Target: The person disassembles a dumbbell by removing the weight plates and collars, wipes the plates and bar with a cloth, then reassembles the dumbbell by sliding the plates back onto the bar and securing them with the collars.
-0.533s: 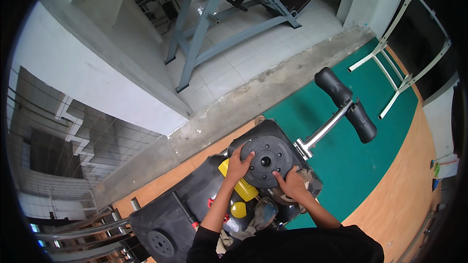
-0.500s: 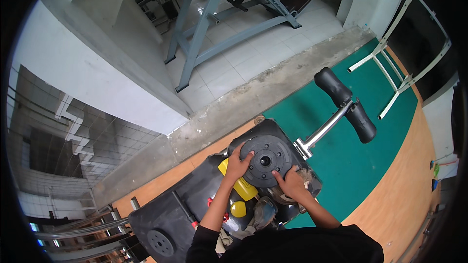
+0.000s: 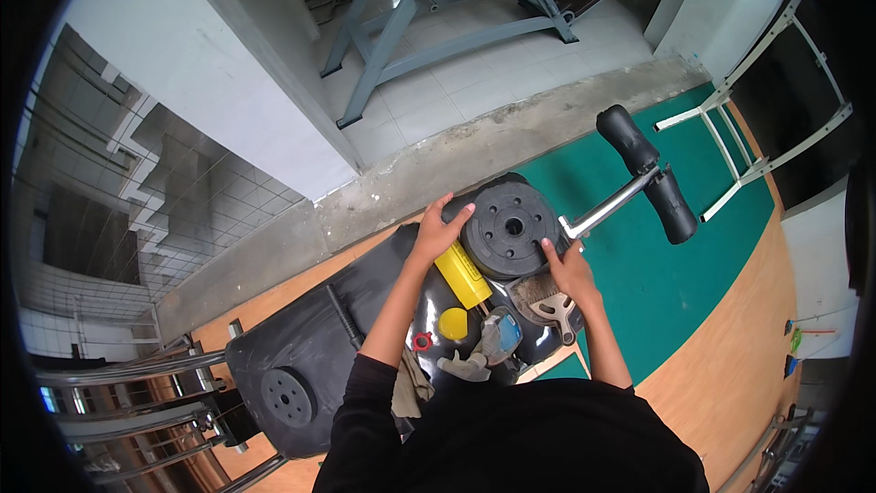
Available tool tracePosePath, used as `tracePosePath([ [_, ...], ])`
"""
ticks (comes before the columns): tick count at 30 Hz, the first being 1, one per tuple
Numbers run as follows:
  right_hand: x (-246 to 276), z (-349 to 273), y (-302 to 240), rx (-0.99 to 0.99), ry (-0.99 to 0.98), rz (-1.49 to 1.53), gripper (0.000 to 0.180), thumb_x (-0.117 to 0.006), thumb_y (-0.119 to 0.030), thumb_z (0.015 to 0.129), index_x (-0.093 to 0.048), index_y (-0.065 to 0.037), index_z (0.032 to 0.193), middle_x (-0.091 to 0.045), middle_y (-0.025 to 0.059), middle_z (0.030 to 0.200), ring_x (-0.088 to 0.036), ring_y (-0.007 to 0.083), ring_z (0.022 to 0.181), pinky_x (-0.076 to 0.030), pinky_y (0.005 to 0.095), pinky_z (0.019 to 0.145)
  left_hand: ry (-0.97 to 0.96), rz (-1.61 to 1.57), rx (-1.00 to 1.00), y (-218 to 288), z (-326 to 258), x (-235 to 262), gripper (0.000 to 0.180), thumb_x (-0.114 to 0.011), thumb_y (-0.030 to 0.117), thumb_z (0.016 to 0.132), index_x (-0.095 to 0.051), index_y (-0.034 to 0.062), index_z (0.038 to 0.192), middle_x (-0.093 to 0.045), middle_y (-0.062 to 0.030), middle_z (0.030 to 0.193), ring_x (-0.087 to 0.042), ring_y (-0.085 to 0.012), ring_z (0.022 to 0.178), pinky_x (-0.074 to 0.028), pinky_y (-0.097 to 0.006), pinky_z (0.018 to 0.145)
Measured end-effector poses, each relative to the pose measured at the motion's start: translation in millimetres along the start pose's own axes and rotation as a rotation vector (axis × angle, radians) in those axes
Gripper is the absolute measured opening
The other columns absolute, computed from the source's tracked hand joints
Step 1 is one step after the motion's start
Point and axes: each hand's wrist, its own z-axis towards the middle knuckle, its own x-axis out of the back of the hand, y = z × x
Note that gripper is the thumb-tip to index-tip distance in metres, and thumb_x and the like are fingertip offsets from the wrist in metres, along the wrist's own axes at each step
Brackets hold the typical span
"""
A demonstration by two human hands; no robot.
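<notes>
I held the round black weight plate [image 3: 507,230] by its edges with my left hand [image 3: 436,234] and right hand [image 3: 569,271]. It sat on the black bench [image 3: 301,333]. It looked heavy and hard.

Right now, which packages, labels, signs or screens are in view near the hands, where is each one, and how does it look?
Yellow cylinder: a can-like container lying on the black bench, just below the left hand.
Yellow round cap: below the cylinder, a flat disc.
Blue and grey package: beside the cap, rounded, details unclear.
No signs or screens show.
</notes>
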Motion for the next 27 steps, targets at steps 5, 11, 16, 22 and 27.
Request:
tracePosePath([
  [5, -10.6, -52.1, -31.2, 0.387, 0.408, 0.181, 0.055, -0.062, -0.033, 0.086, -0.045, 0.008, 0.118, -0.050, 0.0150, 0.092, -0.048, 0.0241, 0.083, -0.043, 0.0355, 0.075, 0.063, -0.380, 0.063, -3.2, -83.6, 84.7, 0.044, -0.062, 0.023, 0.088, -0.050, 0.0008, 0.125, -0.059, -0.0086, 0.117, -0.053, -0.0153, 0.110, -0.041, -0.029, 0.092],
  [11, -96.8, -201.9, -133.6, 0.814, 0.388, 0.418, 0.034, -0.067, -0.004, 0.078, -0.050, 0.000, 0.107, -0.045, 0.0091, 0.093, -0.043, 0.0169, 0.079, -0.038, 0.0267, 0.070, 0.260, -0.614, 0.147, -77.4, -242.4, 163.5, 0.030, -0.058, 0.019, 0.090, -0.056, 0.0049, 0.117, -0.061, -0.0029, 0.110, -0.056, -0.0113, 0.102, -0.044, -0.029, 0.086],
  [16, -236.4, -295.1, -146.2, 1.013, -0.242, 0.175, 0.040, -0.068, -0.015, 0.079, -0.049, 0.000, 0.110, -0.048, 0.0174, 0.103, -0.051, 0.0326, 0.095, -0.043, 0.0393, 0.081, 0.536, -0.578, 0.361, -162.0, -388.6, 227.8, 0.029, -0.061, 0.016, 0.087, -0.057, 0.0029, 0.113, -0.063, -0.0028, 0.101, -0.057, -0.0099, 0.093, -0.045, -0.025, 0.082],
  [22, -360.6, -346.7, -104.1, 0.894, -0.948, -0.468, 0.051, -0.062, -0.036, 0.083, -0.050, -0.002, 0.118, -0.049, 0.0196, 0.118, -0.049, 0.0352, 0.112, -0.042, 0.0407, 0.093, 0.780, -0.326, 0.562, -296.2, -474.4, 313.0, 0.048, -0.073, 0.022, 0.078, -0.054, -0.0057, 0.112, -0.061, -0.0120, 0.099, -0.059, -0.0140, 0.086, -0.047, -0.024, 0.078],
  [27, -370.9, -364.1, -88.1, 0.871, -1.012, -0.448, 0.049, -0.061, -0.037, 0.084, -0.050, -0.003, 0.118, -0.053, 0.0168, 0.115, -0.051, 0.0322, 0.111, -0.043, 0.0397, 0.092, 0.565, 0.008, 0.666, -359.5, -451.9, 350.4, 0.086, -0.077, 0.048, 0.066, -0.047, -0.0075, 0.124, -0.054, -0.0220, 0.113, -0.056, -0.0273, 0.101, -0.046, -0.035, 0.087],
])
